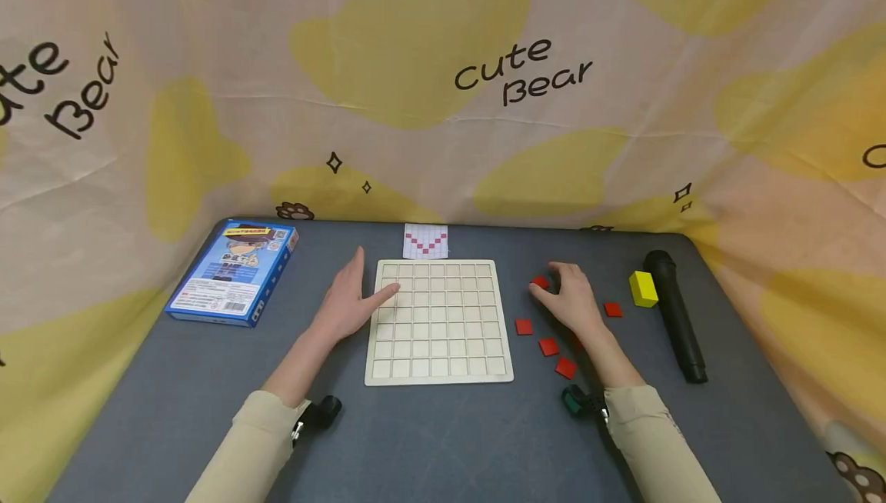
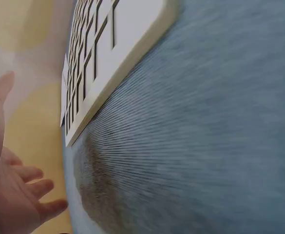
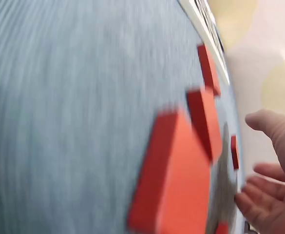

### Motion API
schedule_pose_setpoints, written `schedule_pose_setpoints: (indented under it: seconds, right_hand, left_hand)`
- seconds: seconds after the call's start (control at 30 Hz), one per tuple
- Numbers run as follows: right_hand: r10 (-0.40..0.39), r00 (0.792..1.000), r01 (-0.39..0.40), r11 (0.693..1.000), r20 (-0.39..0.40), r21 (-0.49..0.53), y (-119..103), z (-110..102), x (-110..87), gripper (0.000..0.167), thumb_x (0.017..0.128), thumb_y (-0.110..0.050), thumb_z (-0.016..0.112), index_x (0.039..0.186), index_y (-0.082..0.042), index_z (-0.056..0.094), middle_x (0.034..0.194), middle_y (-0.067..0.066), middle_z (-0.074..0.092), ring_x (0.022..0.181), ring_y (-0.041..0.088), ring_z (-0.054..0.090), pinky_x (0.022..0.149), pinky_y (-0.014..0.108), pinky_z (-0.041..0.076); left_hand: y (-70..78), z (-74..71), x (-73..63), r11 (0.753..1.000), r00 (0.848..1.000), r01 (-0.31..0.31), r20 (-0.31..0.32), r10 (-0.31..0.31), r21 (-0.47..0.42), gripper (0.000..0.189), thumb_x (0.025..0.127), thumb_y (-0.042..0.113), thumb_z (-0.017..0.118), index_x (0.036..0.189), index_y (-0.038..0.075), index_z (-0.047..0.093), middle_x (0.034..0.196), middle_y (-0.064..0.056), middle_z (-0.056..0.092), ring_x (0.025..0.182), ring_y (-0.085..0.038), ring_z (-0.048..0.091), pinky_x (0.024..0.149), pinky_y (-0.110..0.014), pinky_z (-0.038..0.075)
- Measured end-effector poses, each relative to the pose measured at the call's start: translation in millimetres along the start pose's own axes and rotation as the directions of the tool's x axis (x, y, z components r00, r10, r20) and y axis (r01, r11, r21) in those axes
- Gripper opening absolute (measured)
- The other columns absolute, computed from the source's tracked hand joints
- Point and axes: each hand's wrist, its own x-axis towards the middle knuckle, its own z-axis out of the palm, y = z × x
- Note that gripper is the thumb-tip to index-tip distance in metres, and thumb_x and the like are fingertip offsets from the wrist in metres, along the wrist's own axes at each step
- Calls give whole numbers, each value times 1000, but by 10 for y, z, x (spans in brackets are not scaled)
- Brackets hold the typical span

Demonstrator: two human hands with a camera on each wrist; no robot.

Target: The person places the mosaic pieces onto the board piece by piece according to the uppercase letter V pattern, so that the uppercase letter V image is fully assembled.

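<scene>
A white grid board (image 1: 439, 323) with rows of square cells lies mid-table. Over its left edge my left hand (image 1: 344, 301) hovers, thumb stretched across the upper left cells; in the left wrist view its fingers (image 2: 41, 187) are spread with nothing between them. To the right of the board, my right hand (image 1: 573, 301) is held over several loose red square tiles (image 1: 524, 327). One tile (image 1: 540, 282) shows between its thumb and forefinger. The right wrist view has the thumb and fingers (image 3: 264, 190) apart, above the tabletop, holding nothing.
A small pattern card (image 1: 425, 242) with red squares stands behind the board. At left lies a blue box (image 1: 231, 272). On the right are a yellow block (image 1: 643, 289) and a black microphone (image 1: 676, 318). A printed cloth (image 1: 415, 134) hangs behind the table.
</scene>
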Motion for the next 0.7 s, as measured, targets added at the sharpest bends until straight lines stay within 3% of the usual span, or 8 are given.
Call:
schedule_pose_setpoints:
  seconds: [0.1,0.23,0.37,0.53,0.7]
  right_hand:
    - [1,1000,-1,1000,11,-8,52,-25,-4,49,86,-30,74,119,5,63,112,23,60,99,36,56,88,50,48]
    - [-12,1000,12,1000,-4,-7,85,-48,2,41,83,-29,78,107,3,68,101,20,63,90,33,58,82,47,49]
    - [-19,1000,19,1000,-9,-12,89,-66,4,37,82,-28,80,102,2,70,98,19,63,88,32,57,80,46,48]
    - [-18,1000,18,1000,-16,-23,95,-66,-8,33,82,-25,80,99,1,70,97,19,62,86,32,56,79,47,47]
    - [-5,1000,5,1000,-16,-19,94,-59,-22,32,82,-24,80,99,2,70,98,20,61,87,33,55,81,47,46]
  left_hand:
    - [-21,14,-132,998,996,5,93,0,-55,113,86,69,55,155,-1,0,160,-23,7,146,-41,11,113,-58,16]
    - [-82,36,-305,1000,977,2,213,1,-15,120,83,71,59,154,-4,-1,160,-25,3,146,-42,4,114,-58,12]
    - [-143,53,-431,997,954,-62,297,48,40,125,78,70,65,152,-8,2,159,-27,1,146,-42,-1,115,-58,8]
    - [-191,73,-507,987,929,-149,349,121,54,128,74,68,71,153,-7,3,160,-26,-4,147,-39,-7,115,-56,2]
    - [-227,84,-530,981,921,-189,353,166,32,132,70,66,76,153,-6,4,159,-26,-6,146,-39,-10,115,-56,-2]
